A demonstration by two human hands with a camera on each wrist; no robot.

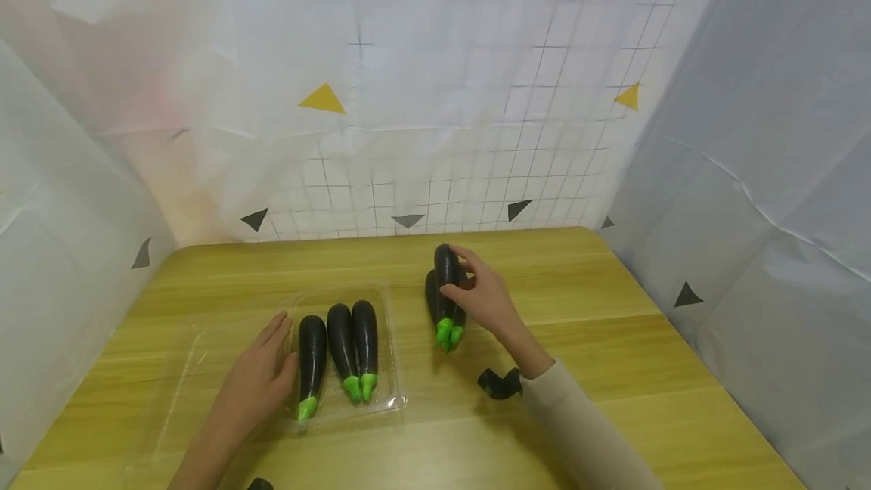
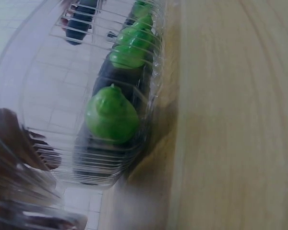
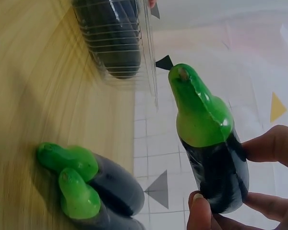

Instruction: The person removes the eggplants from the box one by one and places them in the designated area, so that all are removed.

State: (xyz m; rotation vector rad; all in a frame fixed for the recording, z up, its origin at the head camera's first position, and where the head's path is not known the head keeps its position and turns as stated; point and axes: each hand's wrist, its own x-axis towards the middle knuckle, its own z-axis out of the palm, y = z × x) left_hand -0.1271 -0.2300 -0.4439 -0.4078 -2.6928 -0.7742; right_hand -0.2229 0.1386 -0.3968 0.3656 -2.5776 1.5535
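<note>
My right hand (image 1: 479,297) pinches an eggplant (image 1: 447,267) between thumb and fingers, its green stem end pointing down toward me. In the right wrist view this eggplant is raised off the table, while two more eggplants (image 3: 117,184) lie side by side on the wood below. Left of them stands a clear plastic box (image 1: 398,369) with three eggplants (image 1: 313,354) lying lengthwise in it, their stems toward me. My left hand (image 1: 255,380) rests at the box's left edge with fingers extended; in the left wrist view its fingers (image 2: 19,139) show partly behind clear plastic.
The box's transparent lid (image 1: 163,399) lies folded out to the left on the wooden table (image 1: 463,445). A black wrist-worn piece (image 1: 500,384) shows beside the right sleeve (image 1: 578,422). White sheeting with grid lines (image 1: 435,172) encloses the table's back and sides.
</note>
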